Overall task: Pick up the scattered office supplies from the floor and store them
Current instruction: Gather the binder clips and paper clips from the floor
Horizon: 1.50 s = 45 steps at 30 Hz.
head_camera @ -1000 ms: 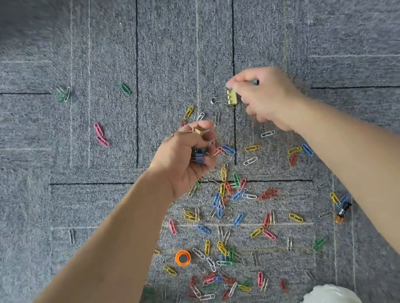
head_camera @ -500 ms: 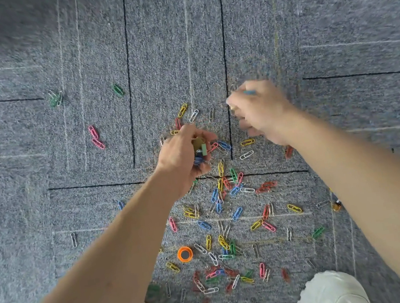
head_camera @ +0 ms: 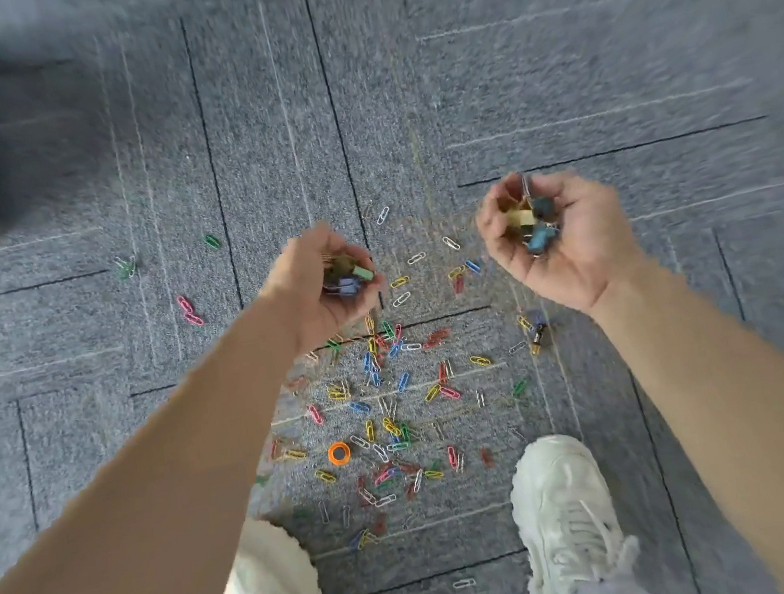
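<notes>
Your left hand and right hand each cup a loose handful of binder clips in half-curled fingers above the paper clips strewn over the near carpet, so tilting either palm could spill them.

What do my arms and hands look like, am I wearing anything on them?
The left arm and right arm are bare to the frame's edge, no sleeves showing. The left hand and right hand wear no gloves; no watch, ring or bracelet is visible, though the picture is blurred.
</notes>
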Each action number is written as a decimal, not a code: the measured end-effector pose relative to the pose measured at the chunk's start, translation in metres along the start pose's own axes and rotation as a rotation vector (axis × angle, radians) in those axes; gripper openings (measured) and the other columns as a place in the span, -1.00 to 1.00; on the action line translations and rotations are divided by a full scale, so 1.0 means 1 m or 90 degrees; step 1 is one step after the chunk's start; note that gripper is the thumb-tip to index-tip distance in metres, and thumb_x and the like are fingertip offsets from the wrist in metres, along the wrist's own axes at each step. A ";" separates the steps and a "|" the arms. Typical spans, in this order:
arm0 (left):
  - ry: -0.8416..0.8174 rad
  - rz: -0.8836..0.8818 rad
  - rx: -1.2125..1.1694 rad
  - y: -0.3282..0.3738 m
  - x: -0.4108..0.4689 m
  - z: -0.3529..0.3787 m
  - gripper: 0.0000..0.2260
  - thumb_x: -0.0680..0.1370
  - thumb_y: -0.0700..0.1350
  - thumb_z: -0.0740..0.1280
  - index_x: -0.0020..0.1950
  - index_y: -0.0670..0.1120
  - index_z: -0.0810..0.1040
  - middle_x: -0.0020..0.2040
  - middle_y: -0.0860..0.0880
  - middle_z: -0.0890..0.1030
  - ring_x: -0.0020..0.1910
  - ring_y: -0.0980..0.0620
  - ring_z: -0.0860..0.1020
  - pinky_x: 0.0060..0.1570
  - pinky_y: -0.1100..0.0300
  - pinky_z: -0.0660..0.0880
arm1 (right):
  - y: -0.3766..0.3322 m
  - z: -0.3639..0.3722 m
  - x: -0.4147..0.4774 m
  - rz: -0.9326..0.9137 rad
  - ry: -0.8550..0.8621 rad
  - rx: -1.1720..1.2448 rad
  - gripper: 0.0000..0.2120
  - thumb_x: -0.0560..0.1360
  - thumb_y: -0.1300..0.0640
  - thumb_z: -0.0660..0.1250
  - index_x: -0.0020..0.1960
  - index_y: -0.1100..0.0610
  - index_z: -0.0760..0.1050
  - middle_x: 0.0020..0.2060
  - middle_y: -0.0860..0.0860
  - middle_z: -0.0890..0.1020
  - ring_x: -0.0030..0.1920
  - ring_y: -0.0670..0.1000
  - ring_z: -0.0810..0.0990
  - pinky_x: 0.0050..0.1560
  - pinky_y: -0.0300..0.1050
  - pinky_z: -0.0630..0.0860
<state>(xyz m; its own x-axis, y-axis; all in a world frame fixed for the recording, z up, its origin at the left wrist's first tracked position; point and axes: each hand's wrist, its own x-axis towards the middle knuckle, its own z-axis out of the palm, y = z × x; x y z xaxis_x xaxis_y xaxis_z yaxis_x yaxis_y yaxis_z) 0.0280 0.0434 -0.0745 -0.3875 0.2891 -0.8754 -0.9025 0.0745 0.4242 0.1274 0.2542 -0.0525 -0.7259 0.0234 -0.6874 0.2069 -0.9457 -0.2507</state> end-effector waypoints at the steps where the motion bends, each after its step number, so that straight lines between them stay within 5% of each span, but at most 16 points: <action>1: -0.004 0.019 0.009 0.009 -0.022 0.006 -0.81 0.54 -0.17 0.21 -0.24 -0.18 0.48 -0.34 -0.15 0.55 -0.36 -0.06 0.56 -0.52 0.19 0.50 | -0.007 0.014 -0.019 -0.020 0.002 -0.005 -0.85 0.44 0.16 0.22 -0.22 0.21 0.52 -0.24 0.10 0.57 -0.25 0.05 0.59 -0.30 -0.16 0.59; 6: -0.006 0.104 0.077 0.037 -0.141 0.033 -0.77 0.52 -0.16 0.20 -0.34 -0.11 0.42 -0.40 -0.08 0.48 -0.50 0.03 0.42 -0.56 0.29 0.25 | -0.036 0.079 -0.119 -0.009 0.017 -0.109 -0.72 0.60 0.06 0.15 -0.28 0.09 0.36 -0.43 -0.02 0.41 -0.46 -0.09 0.40 -0.51 -0.33 0.35; 11: 0.002 0.167 0.156 0.021 -0.265 0.046 -0.58 0.59 0.07 0.17 -0.43 -0.09 0.39 -0.47 -0.05 0.44 -0.55 0.03 0.33 -0.59 0.30 0.12 | -0.020 0.121 -0.226 0.009 0.080 -0.295 -0.71 0.64 0.11 0.11 -0.26 0.07 0.25 -0.42 -0.03 0.32 -0.49 -0.13 0.31 -0.61 -0.39 0.17; 15: 0.025 0.153 0.093 -0.021 -0.359 0.032 -0.59 0.56 0.03 0.07 -0.41 -0.13 0.42 -0.45 -0.09 0.45 -0.50 0.01 0.32 -0.57 0.31 0.14 | 0.012 0.142 -0.313 -0.014 0.040 -0.229 -0.74 0.63 0.15 0.13 -0.24 0.12 0.29 -0.38 0.00 0.37 -0.48 -0.11 0.40 -0.59 -0.39 0.29; 20: -0.023 0.114 -0.074 -0.063 -0.456 0.001 -0.70 0.55 -0.09 0.04 -0.12 -0.23 0.50 -0.30 -0.15 0.53 -0.36 -0.07 0.47 -0.52 0.27 0.42 | 0.069 0.166 -0.399 -0.009 -0.041 -0.162 -0.81 0.58 0.24 0.11 -0.01 0.19 0.50 -0.37 0.05 0.51 -0.43 -0.03 0.48 -0.48 -0.25 0.47; 24: -0.063 0.177 -0.114 -0.081 -0.537 -0.031 -0.61 0.62 -0.04 0.05 0.01 -0.31 0.53 -0.16 -0.22 0.54 -0.22 -0.18 0.55 -0.43 0.17 0.57 | 0.122 0.205 -0.448 0.010 -0.127 -0.196 -0.79 0.57 0.19 0.13 -0.07 0.20 0.52 -0.31 0.04 0.55 -0.33 0.00 0.48 -0.42 -0.18 0.52; 28: -0.044 0.278 -0.117 -0.092 -0.618 -0.071 -0.58 0.62 0.02 0.07 -0.05 -0.30 0.54 -0.26 -0.19 0.55 -0.41 -0.11 0.55 -0.49 0.25 0.50 | 0.186 0.253 -0.491 0.049 -0.205 -0.218 -0.74 0.61 0.09 0.16 -0.15 0.21 0.49 -0.34 0.08 0.57 -0.28 0.03 0.54 -0.40 -0.13 0.59; 33: 0.105 0.347 -0.062 -0.105 -0.714 -0.126 -0.60 0.61 0.11 0.07 -0.23 -0.15 0.42 -0.44 -0.06 0.40 -0.61 0.08 0.34 -0.62 0.41 0.13 | 0.262 0.305 -0.543 0.067 -0.260 -0.334 -0.70 0.63 0.10 0.16 -0.25 0.19 0.39 -0.45 0.05 0.47 -0.48 -0.04 0.46 -0.60 -0.32 0.39; 38: 0.289 0.474 -0.002 -0.123 -0.799 -0.180 -0.54 0.60 0.23 0.13 -0.30 -0.11 0.41 -0.46 -0.03 0.40 -0.62 0.08 0.29 -0.59 0.40 0.06 | 0.330 0.361 -0.574 0.021 -0.318 -0.571 -0.65 0.64 0.06 0.22 -0.30 0.07 0.27 -0.47 -0.03 0.26 -0.63 -0.14 0.23 -0.71 -0.34 0.10; 42: 0.444 0.638 0.014 -0.137 -0.852 -0.217 -0.76 0.60 -0.08 0.25 -0.25 -0.12 0.43 -0.44 -0.06 0.38 -0.66 0.10 0.26 -0.58 0.37 0.08 | 0.390 0.409 -0.599 -0.053 -0.415 -0.763 -0.64 0.66 0.05 0.19 -0.30 0.06 0.27 -0.49 -0.05 0.28 -0.61 -0.14 0.21 -0.64 -0.32 0.08; 45: 0.563 0.647 0.099 -0.132 -0.890 -0.255 -0.69 0.65 -0.20 0.17 -0.31 -0.10 0.38 -0.53 -0.02 0.38 -0.74 0.15 0.24 -0.68 0.44 0.08 | 0.438 0.454 -0.617 -0.135 -0.498 -0.846 -0.63 0.66 0.08 0.16 -0.32 0.06 0.26 -0.53 -0.04 0.27 -0.62 -0.10 0.18 -0.62 -0.28 0.06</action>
<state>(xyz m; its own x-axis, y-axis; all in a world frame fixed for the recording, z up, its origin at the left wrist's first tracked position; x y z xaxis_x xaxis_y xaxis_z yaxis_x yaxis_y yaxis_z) 0.4442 -0.4674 0.5889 -0.9072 -0.4205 0.0074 -0.1406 0.3198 0.9370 0.3681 -0.3221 0.5712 -0.8773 -0.4541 -0.1555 0.1647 0.0196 -0.9861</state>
